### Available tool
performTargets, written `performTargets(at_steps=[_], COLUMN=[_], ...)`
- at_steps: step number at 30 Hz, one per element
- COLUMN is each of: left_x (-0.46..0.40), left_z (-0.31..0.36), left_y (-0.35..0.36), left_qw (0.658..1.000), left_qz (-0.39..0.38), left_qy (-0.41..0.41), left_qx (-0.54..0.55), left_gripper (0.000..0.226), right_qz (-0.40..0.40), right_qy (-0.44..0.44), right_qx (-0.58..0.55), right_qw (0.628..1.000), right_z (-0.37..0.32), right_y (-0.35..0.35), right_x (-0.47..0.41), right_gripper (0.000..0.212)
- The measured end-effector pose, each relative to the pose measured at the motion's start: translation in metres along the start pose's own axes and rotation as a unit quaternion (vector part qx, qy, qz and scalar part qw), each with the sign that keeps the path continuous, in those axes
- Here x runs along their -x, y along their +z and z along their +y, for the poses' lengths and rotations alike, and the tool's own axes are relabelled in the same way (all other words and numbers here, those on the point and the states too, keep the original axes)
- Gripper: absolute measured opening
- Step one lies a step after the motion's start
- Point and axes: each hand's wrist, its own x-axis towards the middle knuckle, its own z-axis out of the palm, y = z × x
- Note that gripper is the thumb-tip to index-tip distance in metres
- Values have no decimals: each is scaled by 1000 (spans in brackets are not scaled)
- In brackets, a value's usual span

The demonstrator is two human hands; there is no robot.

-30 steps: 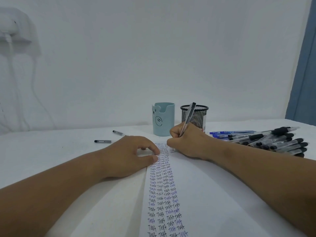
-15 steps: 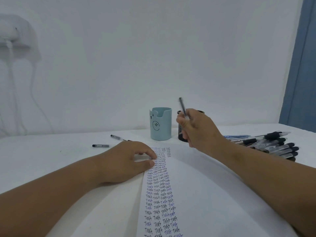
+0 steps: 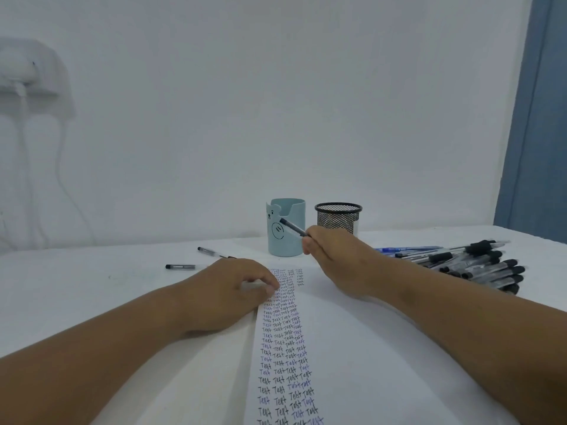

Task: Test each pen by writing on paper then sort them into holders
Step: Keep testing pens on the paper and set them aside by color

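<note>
My right hand [image 3: 334,256] pinches a black-capped pen [image 3: 293,227] that points up-left across the front of the pale blue bear-face holder [image 3: 287,240]. A black mesh holder [image 3: 337,217] stands just right of the blue one, behind my hand. My left hand [image 3: 233,289] rests on the left edge of the white paper [image 3: 352,348], fingers loosely curled, holding nothing. Columns of "Test" words [image 3: 285,348] run down the sheet. A pile of black and blue pens [image 3: 469,265] lies to the right.
Two loose pens [image 3: 181,266] [image 3: 211,252] lie on the white table left of the holders. A white wall stands close behind, with a cable and a wall fixture [image 3: 21,78] at the left. A blue curtain [image 3: 537,118] hangs at the right edge.
My right hand lifted the pen off the paper, raised it near the mesh holder, then came down and left, so the pen now lies across the blue holder. My left hand stayed put.
</note>
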Motion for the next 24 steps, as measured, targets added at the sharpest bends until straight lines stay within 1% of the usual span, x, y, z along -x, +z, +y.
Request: performTargets(at_steps=[2,4,7,10,12,14,18,22,24], left_x=[0,1,2,2,2,2,2,5,6], left_z=[4,7,9,10,11,13,13,16,18], left_y=[2,4,6,8,11,13,13,12,12], left_qw=[999,999,1000,998,996,994,998,999,999], left_qz=[10,21,28,55,82,93,67,42,43], left_qy=[-17,-24,-14,9,24,20,8,0,-1], left_qx=[30,33,-3,2,27,47,20,10,12], left_gripper=[19,23,28,25,19,16,18,24,23], right_qz=[-7,0,23,31,28,40,52,46,42], right_qy=[9,21,34,60,101,142,179,193,192], right_qx=[-43,-52,9,54,60,46,59,107,113], right_qw=[999,998,999,996,993,988,981,974,974], right_z=[1,3,11,28,43,58,79,89,91], right_y=[-10,-29,-67,-100,-117,-131,-145,-145,-143], right_x=[-2,-3,5,27,49,71,101,111,112], right_gripper=[14,8,8,9,13,19,27,24,20])
